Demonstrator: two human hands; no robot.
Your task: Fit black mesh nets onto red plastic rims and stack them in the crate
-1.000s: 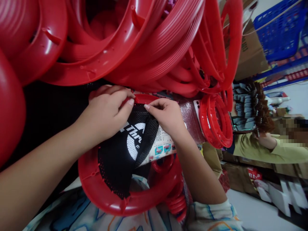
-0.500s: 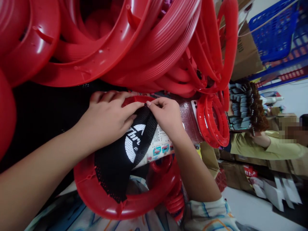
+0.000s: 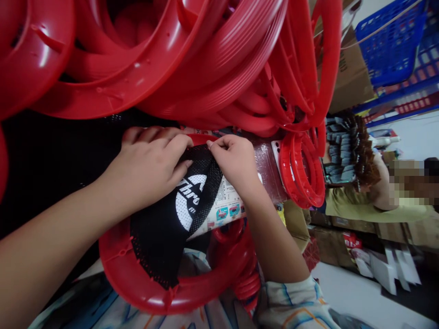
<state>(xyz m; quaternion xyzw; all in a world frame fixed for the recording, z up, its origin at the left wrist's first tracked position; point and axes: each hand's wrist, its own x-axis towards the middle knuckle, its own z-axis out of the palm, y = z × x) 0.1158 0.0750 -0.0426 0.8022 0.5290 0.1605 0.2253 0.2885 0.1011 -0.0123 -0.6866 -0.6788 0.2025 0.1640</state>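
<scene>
A red plastic ring lies in front of my body, partly covered by black mesh fabric with a white printed logo. The fabric hooks along the near left part of the ring, and its right edge is folded over. My left hand curls over the far left part of the ring and presses on the mesh, its fingertips partly hidden. At the far rim, my right hand pinches the corner of the mesh between thumb and forefinger. Below the fabric shows a white printed sheet or package.
Large red rings are piled just beyond my hands. Smaller red rings stand at the right. Farther right are a cardboard box, a blue basket and a person in a yellow-green top.
My left thumb and forefinger have drawn back left from the mesh corner. My right hand stays pinched there. The view has shifted slightly.
</scene>
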